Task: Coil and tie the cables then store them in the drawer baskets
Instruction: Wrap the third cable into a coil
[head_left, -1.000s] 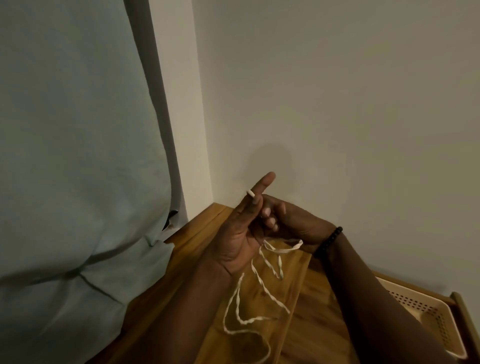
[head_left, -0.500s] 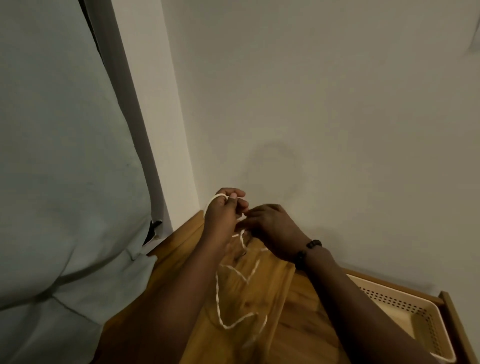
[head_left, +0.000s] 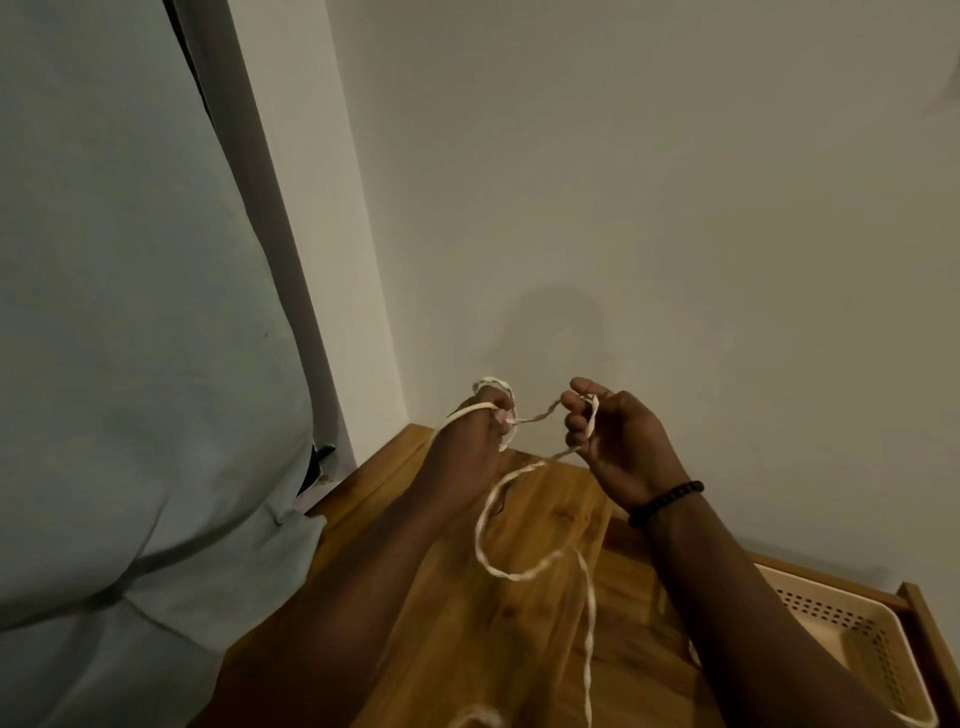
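A thin white twisted cable (head_left: 485, 540) is held in both hands above the wooden top (head_left: 519, 623). My left hand (head_left: 475, 436) is closed, with a turn of the cable looped over its fingers. My right hand (head_left: 618, 441), with a dark bead bracelet on the wrist, pinches the cable a short way to the right. A short stretch runs taut between the hands. The rest hangs down in a loose loop and trails off the bottom edge. A cream perforated basket (head_left: 878, 654) sits in the open drawer at the lower right.
A pale wall stands close behind the hands. A light grey-green curtain (head_left: 130, 364) fills the left side and reaches down to the wooden top's left edge. The drawer's wooden frame (head_left: 930, 623) borders the basket on the right.
The hands have drawn apart sideways, pulling a stretch of cable taut between them. The left hand now has a loop over its fingers, and the hanging slack has risen.
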